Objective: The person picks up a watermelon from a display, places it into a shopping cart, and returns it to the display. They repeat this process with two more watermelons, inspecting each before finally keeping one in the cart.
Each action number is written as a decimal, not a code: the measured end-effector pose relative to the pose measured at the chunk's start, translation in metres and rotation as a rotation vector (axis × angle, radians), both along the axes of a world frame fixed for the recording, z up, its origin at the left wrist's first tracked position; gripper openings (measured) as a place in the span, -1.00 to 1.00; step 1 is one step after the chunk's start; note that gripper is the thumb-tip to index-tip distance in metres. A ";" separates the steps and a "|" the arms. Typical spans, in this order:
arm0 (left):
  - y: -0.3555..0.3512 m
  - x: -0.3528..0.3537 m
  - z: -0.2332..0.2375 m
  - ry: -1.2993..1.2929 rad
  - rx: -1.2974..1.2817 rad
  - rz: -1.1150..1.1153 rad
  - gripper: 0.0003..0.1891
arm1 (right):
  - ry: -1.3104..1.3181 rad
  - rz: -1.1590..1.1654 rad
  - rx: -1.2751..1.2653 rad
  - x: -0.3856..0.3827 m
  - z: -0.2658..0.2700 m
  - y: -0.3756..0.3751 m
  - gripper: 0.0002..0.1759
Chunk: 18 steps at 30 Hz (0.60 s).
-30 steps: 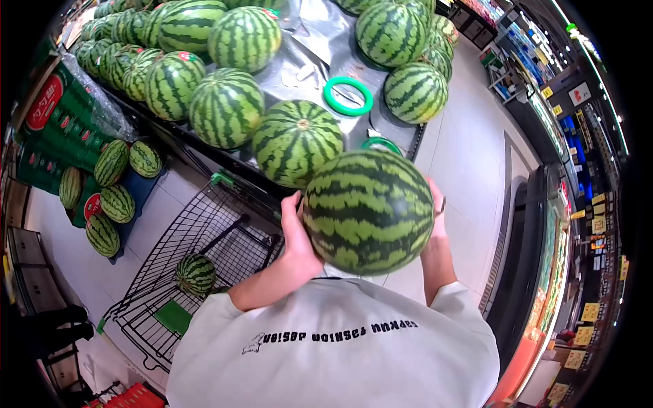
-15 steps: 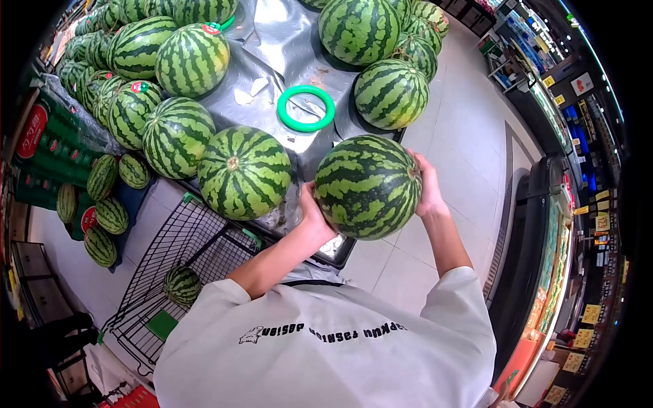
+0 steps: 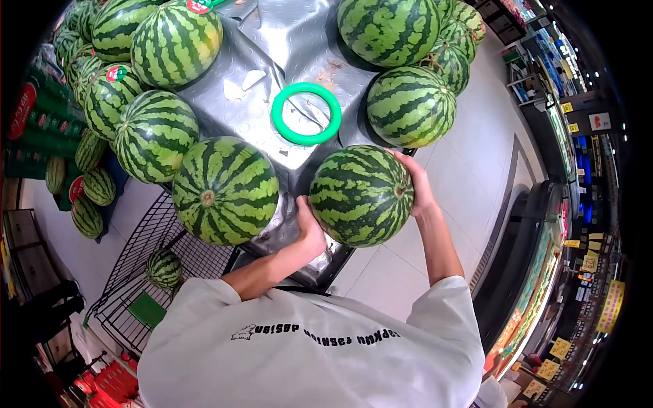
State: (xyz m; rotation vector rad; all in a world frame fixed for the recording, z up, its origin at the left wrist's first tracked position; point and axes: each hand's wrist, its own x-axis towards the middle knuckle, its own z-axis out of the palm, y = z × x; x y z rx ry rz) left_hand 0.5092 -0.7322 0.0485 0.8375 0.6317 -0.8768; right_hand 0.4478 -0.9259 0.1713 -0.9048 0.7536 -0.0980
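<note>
Forward from the white shirt (image 3: 306, 374), the striped watermelon (image 3: 360, 197) has come over the near corner of the silver-covered display stand (image 3: 289, 34), level with a neighbouring watermelon (image 3: 226, 190). In the head view, left hand (image 3: 311, 228) and right hand (image 3: 420, 185) clasp it from opposite sides; whether it touches the stand, I can't tell.

Green printed packaging (image 3: 49, 139) stands at far left, and yellow price tags (image 3: 560, 348) line the far right.
</note>
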 end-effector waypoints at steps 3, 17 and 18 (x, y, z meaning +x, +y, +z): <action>-0.004 0.001 0.004 0.059 0.023 0.004 -0.47 | 0.052 0.007 0.029 0.010 -0.007 -0.009 -0.54; -0.011 0.002 0.029 0.124 0.138 -0.121 -0.37 | 0.095 0.056 0.071 0.021 -0.034 -0.029 -0.50; -0.009 0.001 0.019 0.127 0.105 -0.129 -0.37 | 0.123 0.043 0.066 0.022 -0.033 -0.029 -0.50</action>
